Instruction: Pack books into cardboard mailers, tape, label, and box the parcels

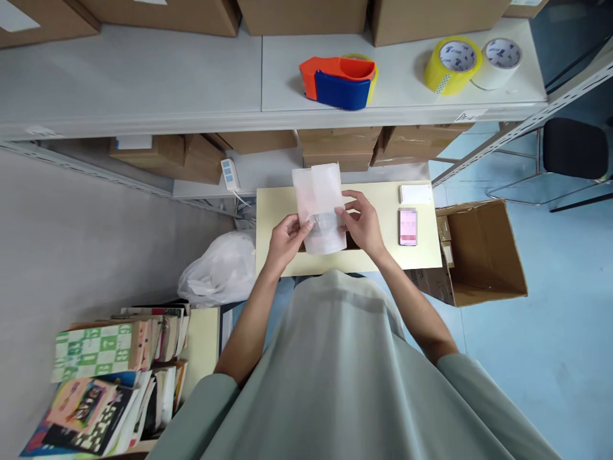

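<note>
A thin white, slightly see-through wrapping sheet or pouch (318, 191) is held above the cream table (275, 207). My left hand (286, 241) pinches its lower left side between thumb and fingers. At its right edge, my right hand (363, 223) grips it with thumb and index finger, the other fingers curled behind. A greyish patch shows through its lower half; what lies there I cannot make out. Beneath it, a brown item (352, 241) on the table is mostly hidden.
A phone (408, 227) and a white box (415, 193) lie at the table's right. An opened carton (488, 255) stands beyond. The shelf holds a tape dispenser (341, 82) and tape rolls (453, 65). At left are a plastic bag (220, 268) and stacked books (110, 383).
</note>
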Action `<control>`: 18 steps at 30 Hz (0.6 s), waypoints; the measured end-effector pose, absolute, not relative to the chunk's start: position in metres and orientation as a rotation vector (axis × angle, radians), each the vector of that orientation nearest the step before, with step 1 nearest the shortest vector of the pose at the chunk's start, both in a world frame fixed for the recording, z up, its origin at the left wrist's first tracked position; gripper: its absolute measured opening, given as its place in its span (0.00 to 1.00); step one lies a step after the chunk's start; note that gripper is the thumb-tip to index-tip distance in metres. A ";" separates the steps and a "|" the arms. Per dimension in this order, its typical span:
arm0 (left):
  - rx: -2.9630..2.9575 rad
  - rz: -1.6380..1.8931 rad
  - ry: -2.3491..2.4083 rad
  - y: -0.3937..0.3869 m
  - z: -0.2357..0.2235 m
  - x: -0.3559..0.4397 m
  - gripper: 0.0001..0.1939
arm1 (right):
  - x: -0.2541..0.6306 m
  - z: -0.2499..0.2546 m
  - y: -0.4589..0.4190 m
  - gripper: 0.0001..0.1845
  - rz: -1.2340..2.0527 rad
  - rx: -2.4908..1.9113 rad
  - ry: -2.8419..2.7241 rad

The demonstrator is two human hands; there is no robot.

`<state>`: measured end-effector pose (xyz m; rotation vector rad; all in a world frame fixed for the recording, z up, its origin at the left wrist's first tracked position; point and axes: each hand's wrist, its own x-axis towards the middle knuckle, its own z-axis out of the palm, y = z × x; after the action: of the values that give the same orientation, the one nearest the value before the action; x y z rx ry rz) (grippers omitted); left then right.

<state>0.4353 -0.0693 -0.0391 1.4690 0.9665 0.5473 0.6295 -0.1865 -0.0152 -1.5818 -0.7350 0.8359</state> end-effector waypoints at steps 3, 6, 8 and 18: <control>1.745 0.534 1.022 -0.060 -0.045 0.425 0.20 | 0.638 -0.008 -0.187 0.26 0.743 -1.720 -0.950; 2.031 0.429 1.101 -0.054 -0.055 0.411 0.14 | 0.640 -0.003 -0.187 0.23 0.652 -1.920 -1.253; 2.090 0.340 1.154 -0.053 -0.064 0.403 0.15 | 0.638 -0.002 -0.188 0.25 0.612 -2.095 -1.483; 2.014 0.184 1.251 -0.054 -0.092 0.390 0.24 | 0.622 -0.017 -0.186 0.33 0.608 -2.342 -2.245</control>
<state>0.3900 -0.0545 -0.0919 2.0139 1.2510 0.1837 0.6217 -0.1862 -0.0169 -2.3419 -2.2452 0.6083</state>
